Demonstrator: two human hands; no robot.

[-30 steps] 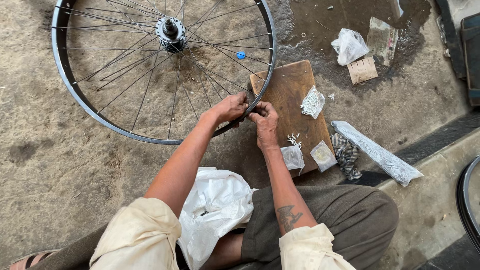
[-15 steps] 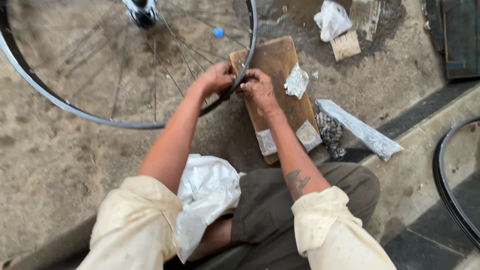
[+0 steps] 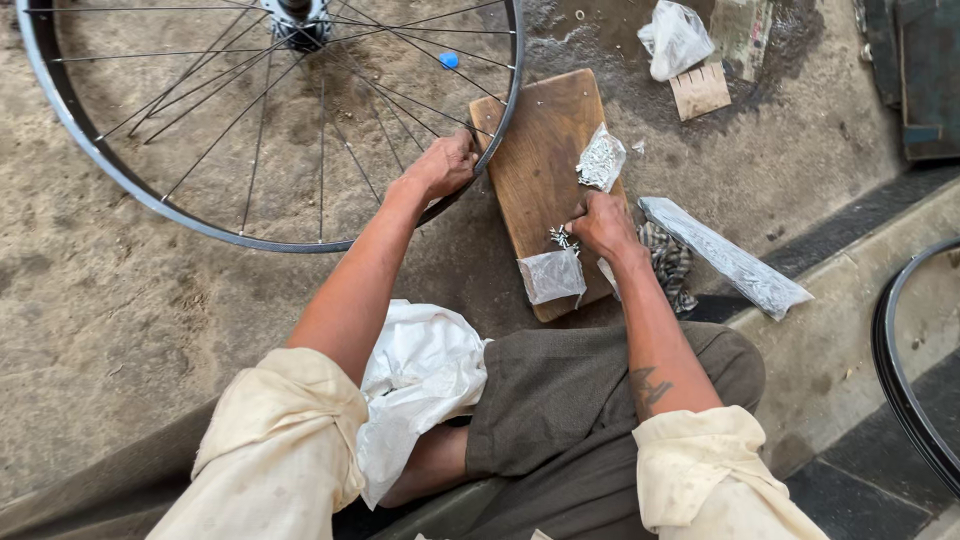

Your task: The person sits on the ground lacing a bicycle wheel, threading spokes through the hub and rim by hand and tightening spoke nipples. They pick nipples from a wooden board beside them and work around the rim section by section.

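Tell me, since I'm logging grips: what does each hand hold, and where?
The left hand grips the bicycle wheel by its rim. The right hand rests on small metal pieces on the wooden board; a grip cannot be told.

A second ago both my hands were together at the rim of the spoked metal bicycle wheel (image 3: pixel 250 120), working on the same spot. Now my right hand (image 3: pixel 600 225) has left the rim and come down onto the brown wooden board (image 3: pixel 535 140), fingers pinching at the small heap of shiny metal nipples (image 3: pixel 562 238) just above the little clear plastic bag (image 3: pixel 551 275). My left hand (image 3: pixel 440 165) has kept its place on the rim, alone. My head has also shifted: the wheel's hub has slid up to the top edge of view, and more of my lap shows.
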